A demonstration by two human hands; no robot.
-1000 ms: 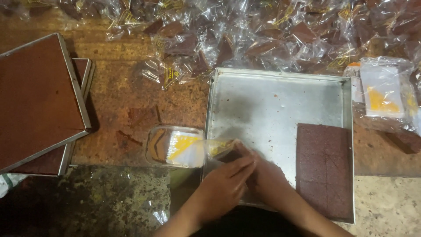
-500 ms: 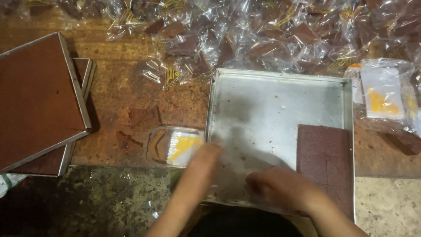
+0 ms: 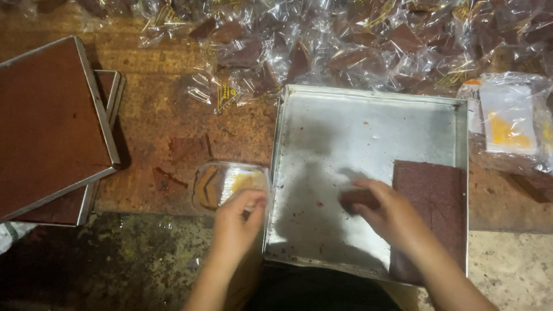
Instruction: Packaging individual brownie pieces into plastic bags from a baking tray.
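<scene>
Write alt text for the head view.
Right hand holds a brown cake piece over a square metal tray with a dark brown slab; left hand touches a clear plastic wrapper on the stained brown worktable.

Tray (image 3: 368, 132) left and middle bare; brownie slab (image 3: 432, 213) fills right; wrapped pile (image 3: 345, 46) blocks behind.

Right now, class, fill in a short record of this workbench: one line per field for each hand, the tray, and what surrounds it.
Left hand: left hand touches the stack of clear bags beside the tray
Right hand: right hand holds a brown piece over the metal tray
Tray contents: dark brown slab at its right side, crumbs elsewhere
Behind tray: heap of wrapped pieces
Far left: stacked filled trays
</scene>
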